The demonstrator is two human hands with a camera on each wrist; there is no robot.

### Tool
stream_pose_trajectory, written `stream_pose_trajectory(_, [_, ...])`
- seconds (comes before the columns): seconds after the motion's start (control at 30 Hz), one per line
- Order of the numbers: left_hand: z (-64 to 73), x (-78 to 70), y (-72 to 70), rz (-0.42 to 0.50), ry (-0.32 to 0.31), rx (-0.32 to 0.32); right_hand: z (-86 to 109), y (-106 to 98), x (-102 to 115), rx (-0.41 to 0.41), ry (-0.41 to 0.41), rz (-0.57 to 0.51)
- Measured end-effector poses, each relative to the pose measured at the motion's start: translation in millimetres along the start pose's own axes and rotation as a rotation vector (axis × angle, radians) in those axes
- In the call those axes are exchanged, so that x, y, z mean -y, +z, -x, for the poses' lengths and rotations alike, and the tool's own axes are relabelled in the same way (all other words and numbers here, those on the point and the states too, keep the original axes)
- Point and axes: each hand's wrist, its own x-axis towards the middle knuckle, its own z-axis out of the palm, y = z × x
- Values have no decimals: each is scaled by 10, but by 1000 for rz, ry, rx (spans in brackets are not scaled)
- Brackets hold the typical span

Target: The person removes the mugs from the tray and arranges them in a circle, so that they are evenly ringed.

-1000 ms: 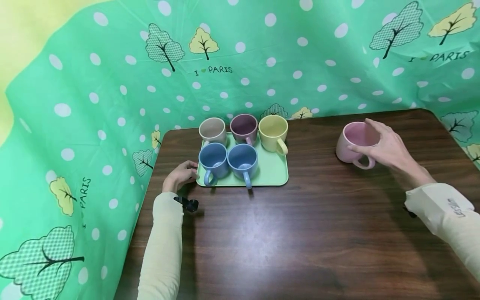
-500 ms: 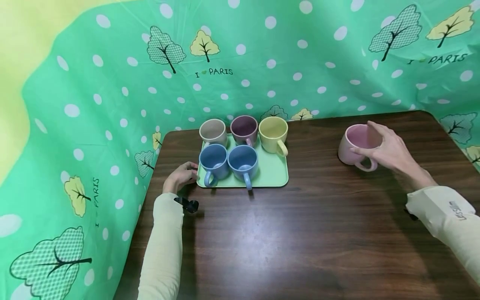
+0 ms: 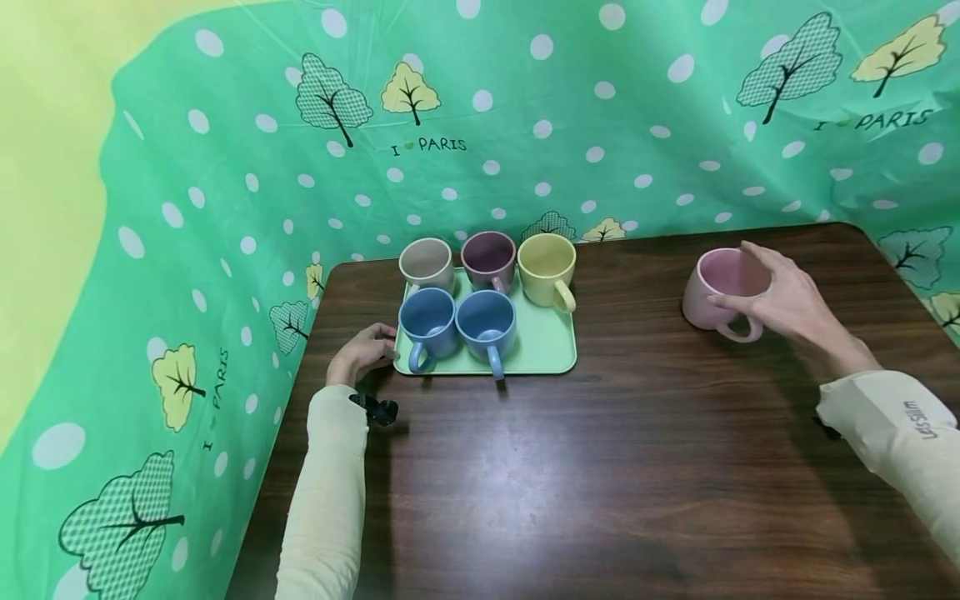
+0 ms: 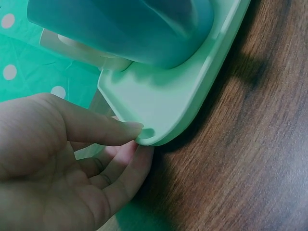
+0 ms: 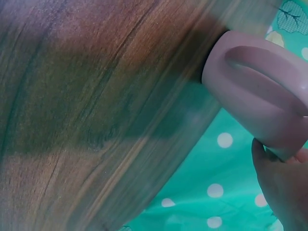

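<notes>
On the right of the table, my right hand (image 3: 787, 302) grips a pink mug (image 3: 703, 307) near its rim, thumb on the near side and fingers on the far side. The mug stands upright with its handle (image 5: 269, 74) toward me. My left hand (image 4: 72, 159) pinches the corner of a light green tray (image 4: 149, 103), thumb on top of the rim and fingers beneath. Two blue mugs (image 3: 427, 321) form the tray's front row. Behind them stand a beige mug (image 3: 425, 275), a purple mug (image 3: 488, 265) and a yellow mug (image 3: 546, 279).
The dark wooden table (image 3: 600, 467) stretches in front of the tray and between it and the pink mug. A green dotted curtain (image 3: 525, 158) with printed trees hangs along the back and left edges of the table.
My right hand and the pink mug have shifted slightly to the right. The left hand keeps its place at the tray, and the mugs on the tray have not moved.
</notes>
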Motion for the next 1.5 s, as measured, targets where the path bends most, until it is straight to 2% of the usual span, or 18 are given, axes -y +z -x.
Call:
stream_pose_trajectory(0.33, [3,1,6,-17,6,-1,-22,-31,-27,27,-20,21])
stream_pose_trajectory(0.57, [-3,8,12,-15,-7,-9,-53,-95,-21,101,-34,51])
stream_pose_trajectory(0.73, [-3,12,10,-17,-5,-13,-67,-124,-15,148,-38,30])
stream_pose_trajectory(1.1, [8,2,16,-35,0,-14,-137,-183,-41,211,-115,23])
stream_pose_trajectory(1.5, [2,-1,13,-25,-4,-15,-146,-188,-28,236,-145,8])
